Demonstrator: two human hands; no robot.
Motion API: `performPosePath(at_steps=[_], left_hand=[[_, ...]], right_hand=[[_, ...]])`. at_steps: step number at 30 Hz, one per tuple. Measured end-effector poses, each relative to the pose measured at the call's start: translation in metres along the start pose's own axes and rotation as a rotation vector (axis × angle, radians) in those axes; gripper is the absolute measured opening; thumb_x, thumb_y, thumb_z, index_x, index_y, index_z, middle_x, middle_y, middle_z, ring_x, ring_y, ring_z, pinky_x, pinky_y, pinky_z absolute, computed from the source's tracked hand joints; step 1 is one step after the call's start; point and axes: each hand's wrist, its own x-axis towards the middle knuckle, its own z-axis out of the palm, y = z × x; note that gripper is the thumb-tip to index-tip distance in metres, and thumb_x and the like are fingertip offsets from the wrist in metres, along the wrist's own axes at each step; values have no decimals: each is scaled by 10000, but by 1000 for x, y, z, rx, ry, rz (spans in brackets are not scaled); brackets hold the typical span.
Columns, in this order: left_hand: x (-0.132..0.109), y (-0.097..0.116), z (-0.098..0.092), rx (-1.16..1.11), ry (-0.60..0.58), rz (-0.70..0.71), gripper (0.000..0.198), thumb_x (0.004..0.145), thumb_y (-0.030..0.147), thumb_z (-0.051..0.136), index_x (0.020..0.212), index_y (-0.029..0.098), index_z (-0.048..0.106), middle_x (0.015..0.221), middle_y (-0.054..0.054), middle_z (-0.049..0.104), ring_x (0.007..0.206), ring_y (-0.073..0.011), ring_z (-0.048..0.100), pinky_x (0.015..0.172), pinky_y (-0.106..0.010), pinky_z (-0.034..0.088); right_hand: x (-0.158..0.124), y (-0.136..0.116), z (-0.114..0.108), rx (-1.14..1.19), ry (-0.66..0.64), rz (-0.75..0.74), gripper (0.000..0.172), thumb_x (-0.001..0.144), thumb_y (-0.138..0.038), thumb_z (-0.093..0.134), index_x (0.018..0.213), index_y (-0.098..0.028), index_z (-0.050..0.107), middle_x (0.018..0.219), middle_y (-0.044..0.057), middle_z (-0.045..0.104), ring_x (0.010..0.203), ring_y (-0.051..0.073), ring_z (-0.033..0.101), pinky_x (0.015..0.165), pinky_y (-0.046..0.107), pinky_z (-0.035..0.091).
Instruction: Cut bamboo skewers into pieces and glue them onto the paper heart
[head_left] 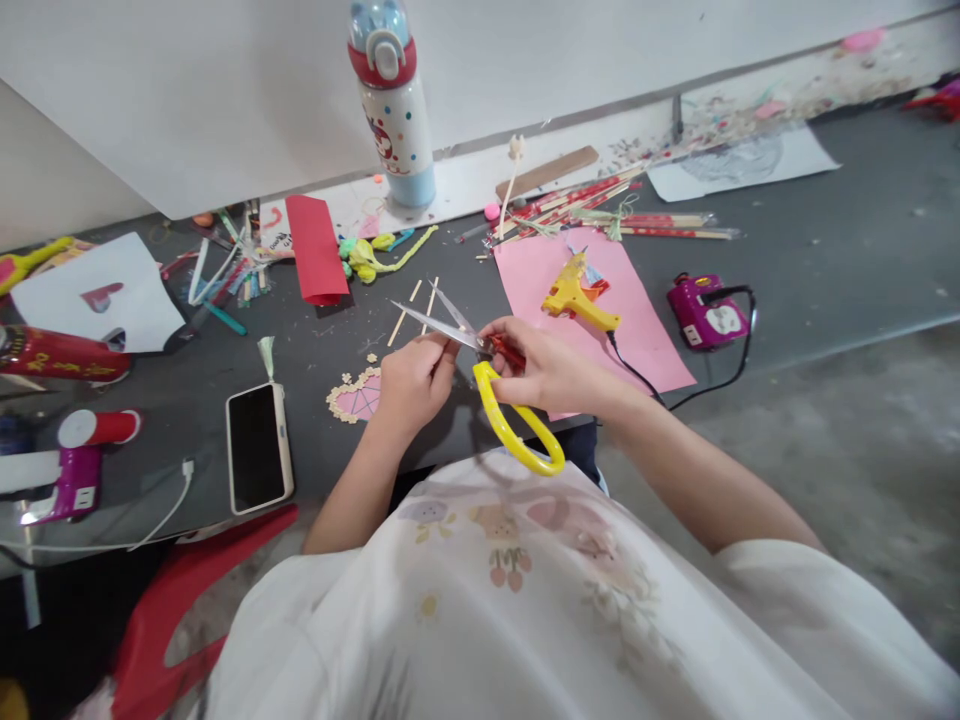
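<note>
My right hand (536, 365) is closed around a pair of scissors (525, 445) with a yellow handle loop. Their metal blades are spread apart and point up and to the left. A shiny red part shows between the right fingers; I cannot tell what it is. My left hand (420, 378) is pinched shut beside the lower blade, and whatever it holds is hidden. Past the blades lie two thin wooden sticks (405, 312). Left of my left hand, a pink heart-shaped piece (361, 400) edged with small beige bits rests on the dark table (465, 270).
A yellow glue gun (576, 295) lies on pink paper (652, 350), its cord running to a purple box (707, 312). A phone (257, 450) is at the left. Behind stand a bottle (397, 130), a red paper piece (316, 248) and several wrapped sticks (660, 228).
</note>
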Motion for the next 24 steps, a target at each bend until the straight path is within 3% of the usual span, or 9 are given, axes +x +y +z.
performPosePath(at_steps=[10,19,24], left_hand=[[-2,-4,5,-55,-5,5,342,939,321,370,728,192,606,644,-25,652,632,-118,608,592,-232,419],[-3,1,9,-48,10,-134,235,911,267,415,781,189,595,689,-11,653,642,-123,594,600,-233,405],[-6,-5,11,-32,-5,-21,245,873,171,414,690,191,576,653,-7,644,637,-123,592,601,-228,408]], right_hand=[[5,14,0,262,-99,0,399,686,-277,605,1050,-204,459,730,-51,470,633,98,461,571,224,400],[6,9,1,86,21,8,481,669,-286,610,1116,-199,452,808,-24,499,677,104,487,623,235,439],[4,5,0,-47,38,-3,528,644,-292,631,1127,-194,442,840,-13,519,720,122,510,689,265,455]])
